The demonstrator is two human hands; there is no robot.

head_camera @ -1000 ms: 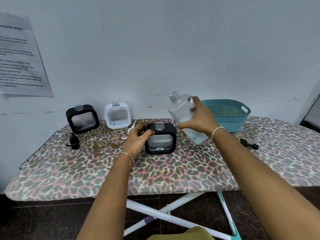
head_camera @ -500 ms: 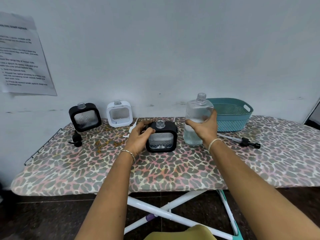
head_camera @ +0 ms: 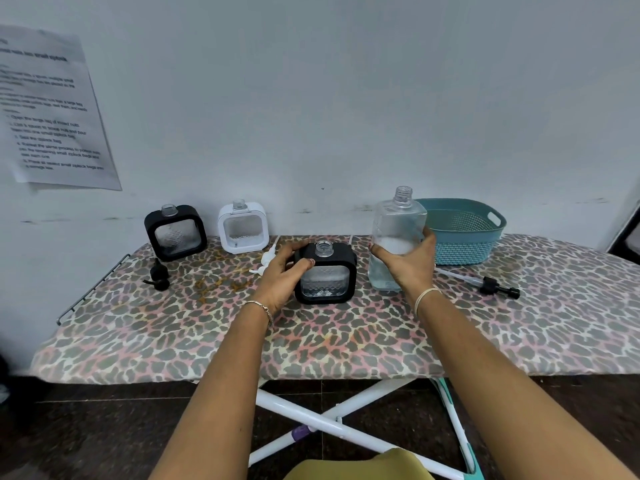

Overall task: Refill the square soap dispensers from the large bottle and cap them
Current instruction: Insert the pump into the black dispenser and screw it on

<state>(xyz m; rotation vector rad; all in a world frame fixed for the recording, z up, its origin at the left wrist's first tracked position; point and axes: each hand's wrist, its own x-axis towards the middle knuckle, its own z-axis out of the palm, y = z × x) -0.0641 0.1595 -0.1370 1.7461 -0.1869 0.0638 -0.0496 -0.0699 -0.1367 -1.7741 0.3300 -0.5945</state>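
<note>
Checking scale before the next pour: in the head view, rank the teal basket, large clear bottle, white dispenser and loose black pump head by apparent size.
1. teal basket
2. large clear bottle, nearer the camera, so unsure
3. white dispenser
4. black pump head

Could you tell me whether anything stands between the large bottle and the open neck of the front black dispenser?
Nothing visible does. The large bottle stands upright in the right hand, just right of the front black dispenser, whose open neck is uncovered; the left hand grips only its left side.
</note>
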